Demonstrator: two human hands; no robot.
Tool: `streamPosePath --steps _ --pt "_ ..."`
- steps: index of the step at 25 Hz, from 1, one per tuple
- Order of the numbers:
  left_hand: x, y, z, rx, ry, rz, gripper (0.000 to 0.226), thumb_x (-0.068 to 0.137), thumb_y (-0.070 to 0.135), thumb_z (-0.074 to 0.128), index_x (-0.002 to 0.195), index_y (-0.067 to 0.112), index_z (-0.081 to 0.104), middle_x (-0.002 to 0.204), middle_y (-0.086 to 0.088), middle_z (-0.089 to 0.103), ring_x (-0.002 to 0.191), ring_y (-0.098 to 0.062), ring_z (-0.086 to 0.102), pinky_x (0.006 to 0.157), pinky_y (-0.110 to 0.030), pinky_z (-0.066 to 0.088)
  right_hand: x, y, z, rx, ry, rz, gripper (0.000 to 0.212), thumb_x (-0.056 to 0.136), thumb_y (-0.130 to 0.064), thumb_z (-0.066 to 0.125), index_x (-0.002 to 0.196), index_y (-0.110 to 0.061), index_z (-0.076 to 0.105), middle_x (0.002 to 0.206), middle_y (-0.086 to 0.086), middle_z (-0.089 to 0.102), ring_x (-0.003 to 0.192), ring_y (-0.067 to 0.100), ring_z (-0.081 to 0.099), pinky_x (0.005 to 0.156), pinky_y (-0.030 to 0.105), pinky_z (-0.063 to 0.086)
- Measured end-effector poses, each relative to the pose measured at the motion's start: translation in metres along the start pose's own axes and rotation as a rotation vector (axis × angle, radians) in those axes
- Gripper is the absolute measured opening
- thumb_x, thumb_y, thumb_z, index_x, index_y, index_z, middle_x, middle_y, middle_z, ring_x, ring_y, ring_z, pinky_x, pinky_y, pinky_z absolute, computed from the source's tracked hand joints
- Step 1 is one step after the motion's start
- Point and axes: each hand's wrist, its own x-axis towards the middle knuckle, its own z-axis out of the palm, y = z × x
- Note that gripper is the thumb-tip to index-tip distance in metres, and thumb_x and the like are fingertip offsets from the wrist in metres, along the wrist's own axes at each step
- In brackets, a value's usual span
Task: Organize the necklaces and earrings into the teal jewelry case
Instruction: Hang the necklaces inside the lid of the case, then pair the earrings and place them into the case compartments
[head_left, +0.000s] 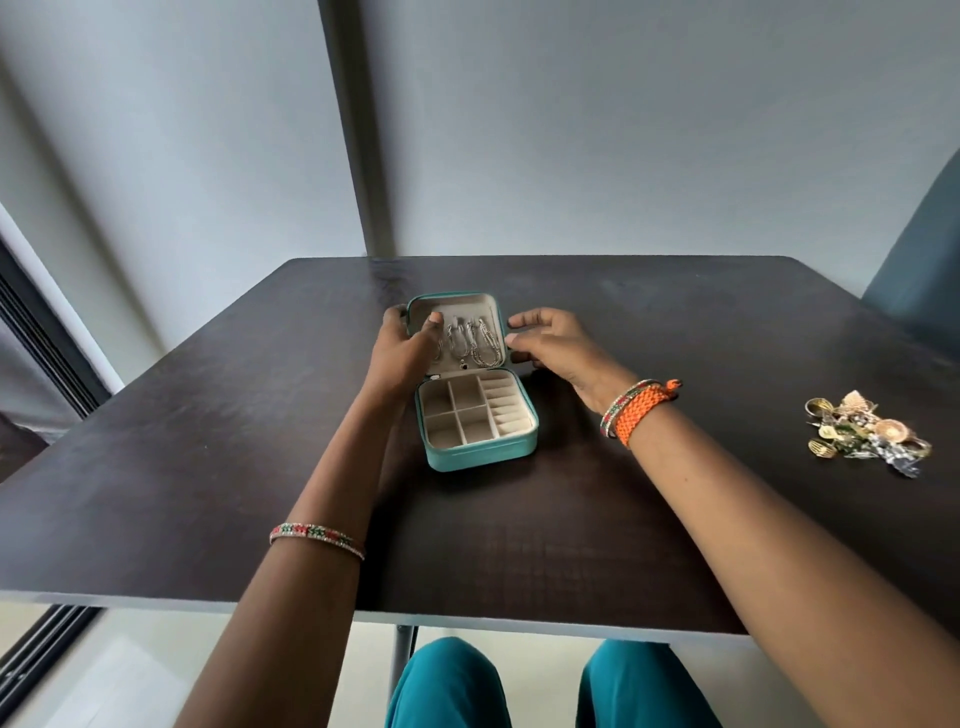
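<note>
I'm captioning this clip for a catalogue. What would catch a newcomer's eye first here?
The open teal jewelry case at the middle of the dark table, silver necklaces hanging in its lid, flanked by the left hand and right hand. Then the earring pile at far right.

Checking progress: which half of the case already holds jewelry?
The raised lid half, with silver necklaces hanging inside; the compartmented base appears empty.

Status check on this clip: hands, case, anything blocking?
Left hand grips open teal jewelry case lid; right hand open beside it. Silver necklaces hang in lid, tray compartments empty. Gold earring pile far right, untouched. Nothing blocking.
</note>
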Motion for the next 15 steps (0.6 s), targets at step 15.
streamPosePath --steps 15 --pt "-0.116 0.094 0.118 0.597 -0.191 0.797 0.028 0.081 0.009 0.05 0.102 0.017 0.066 0.107 -0.006 0.069 0.104 -0.025 0.061 0.1 -0.031 0.036 -0.152 0.014 -0.175 -0.519 0.542 -0.209 0.026 0.081 -0.008 0.058 0.071 -0.03 0.069 0.077 -0.007 0.072 0.074 0.012 0.069 0.075 0.032 0.057"
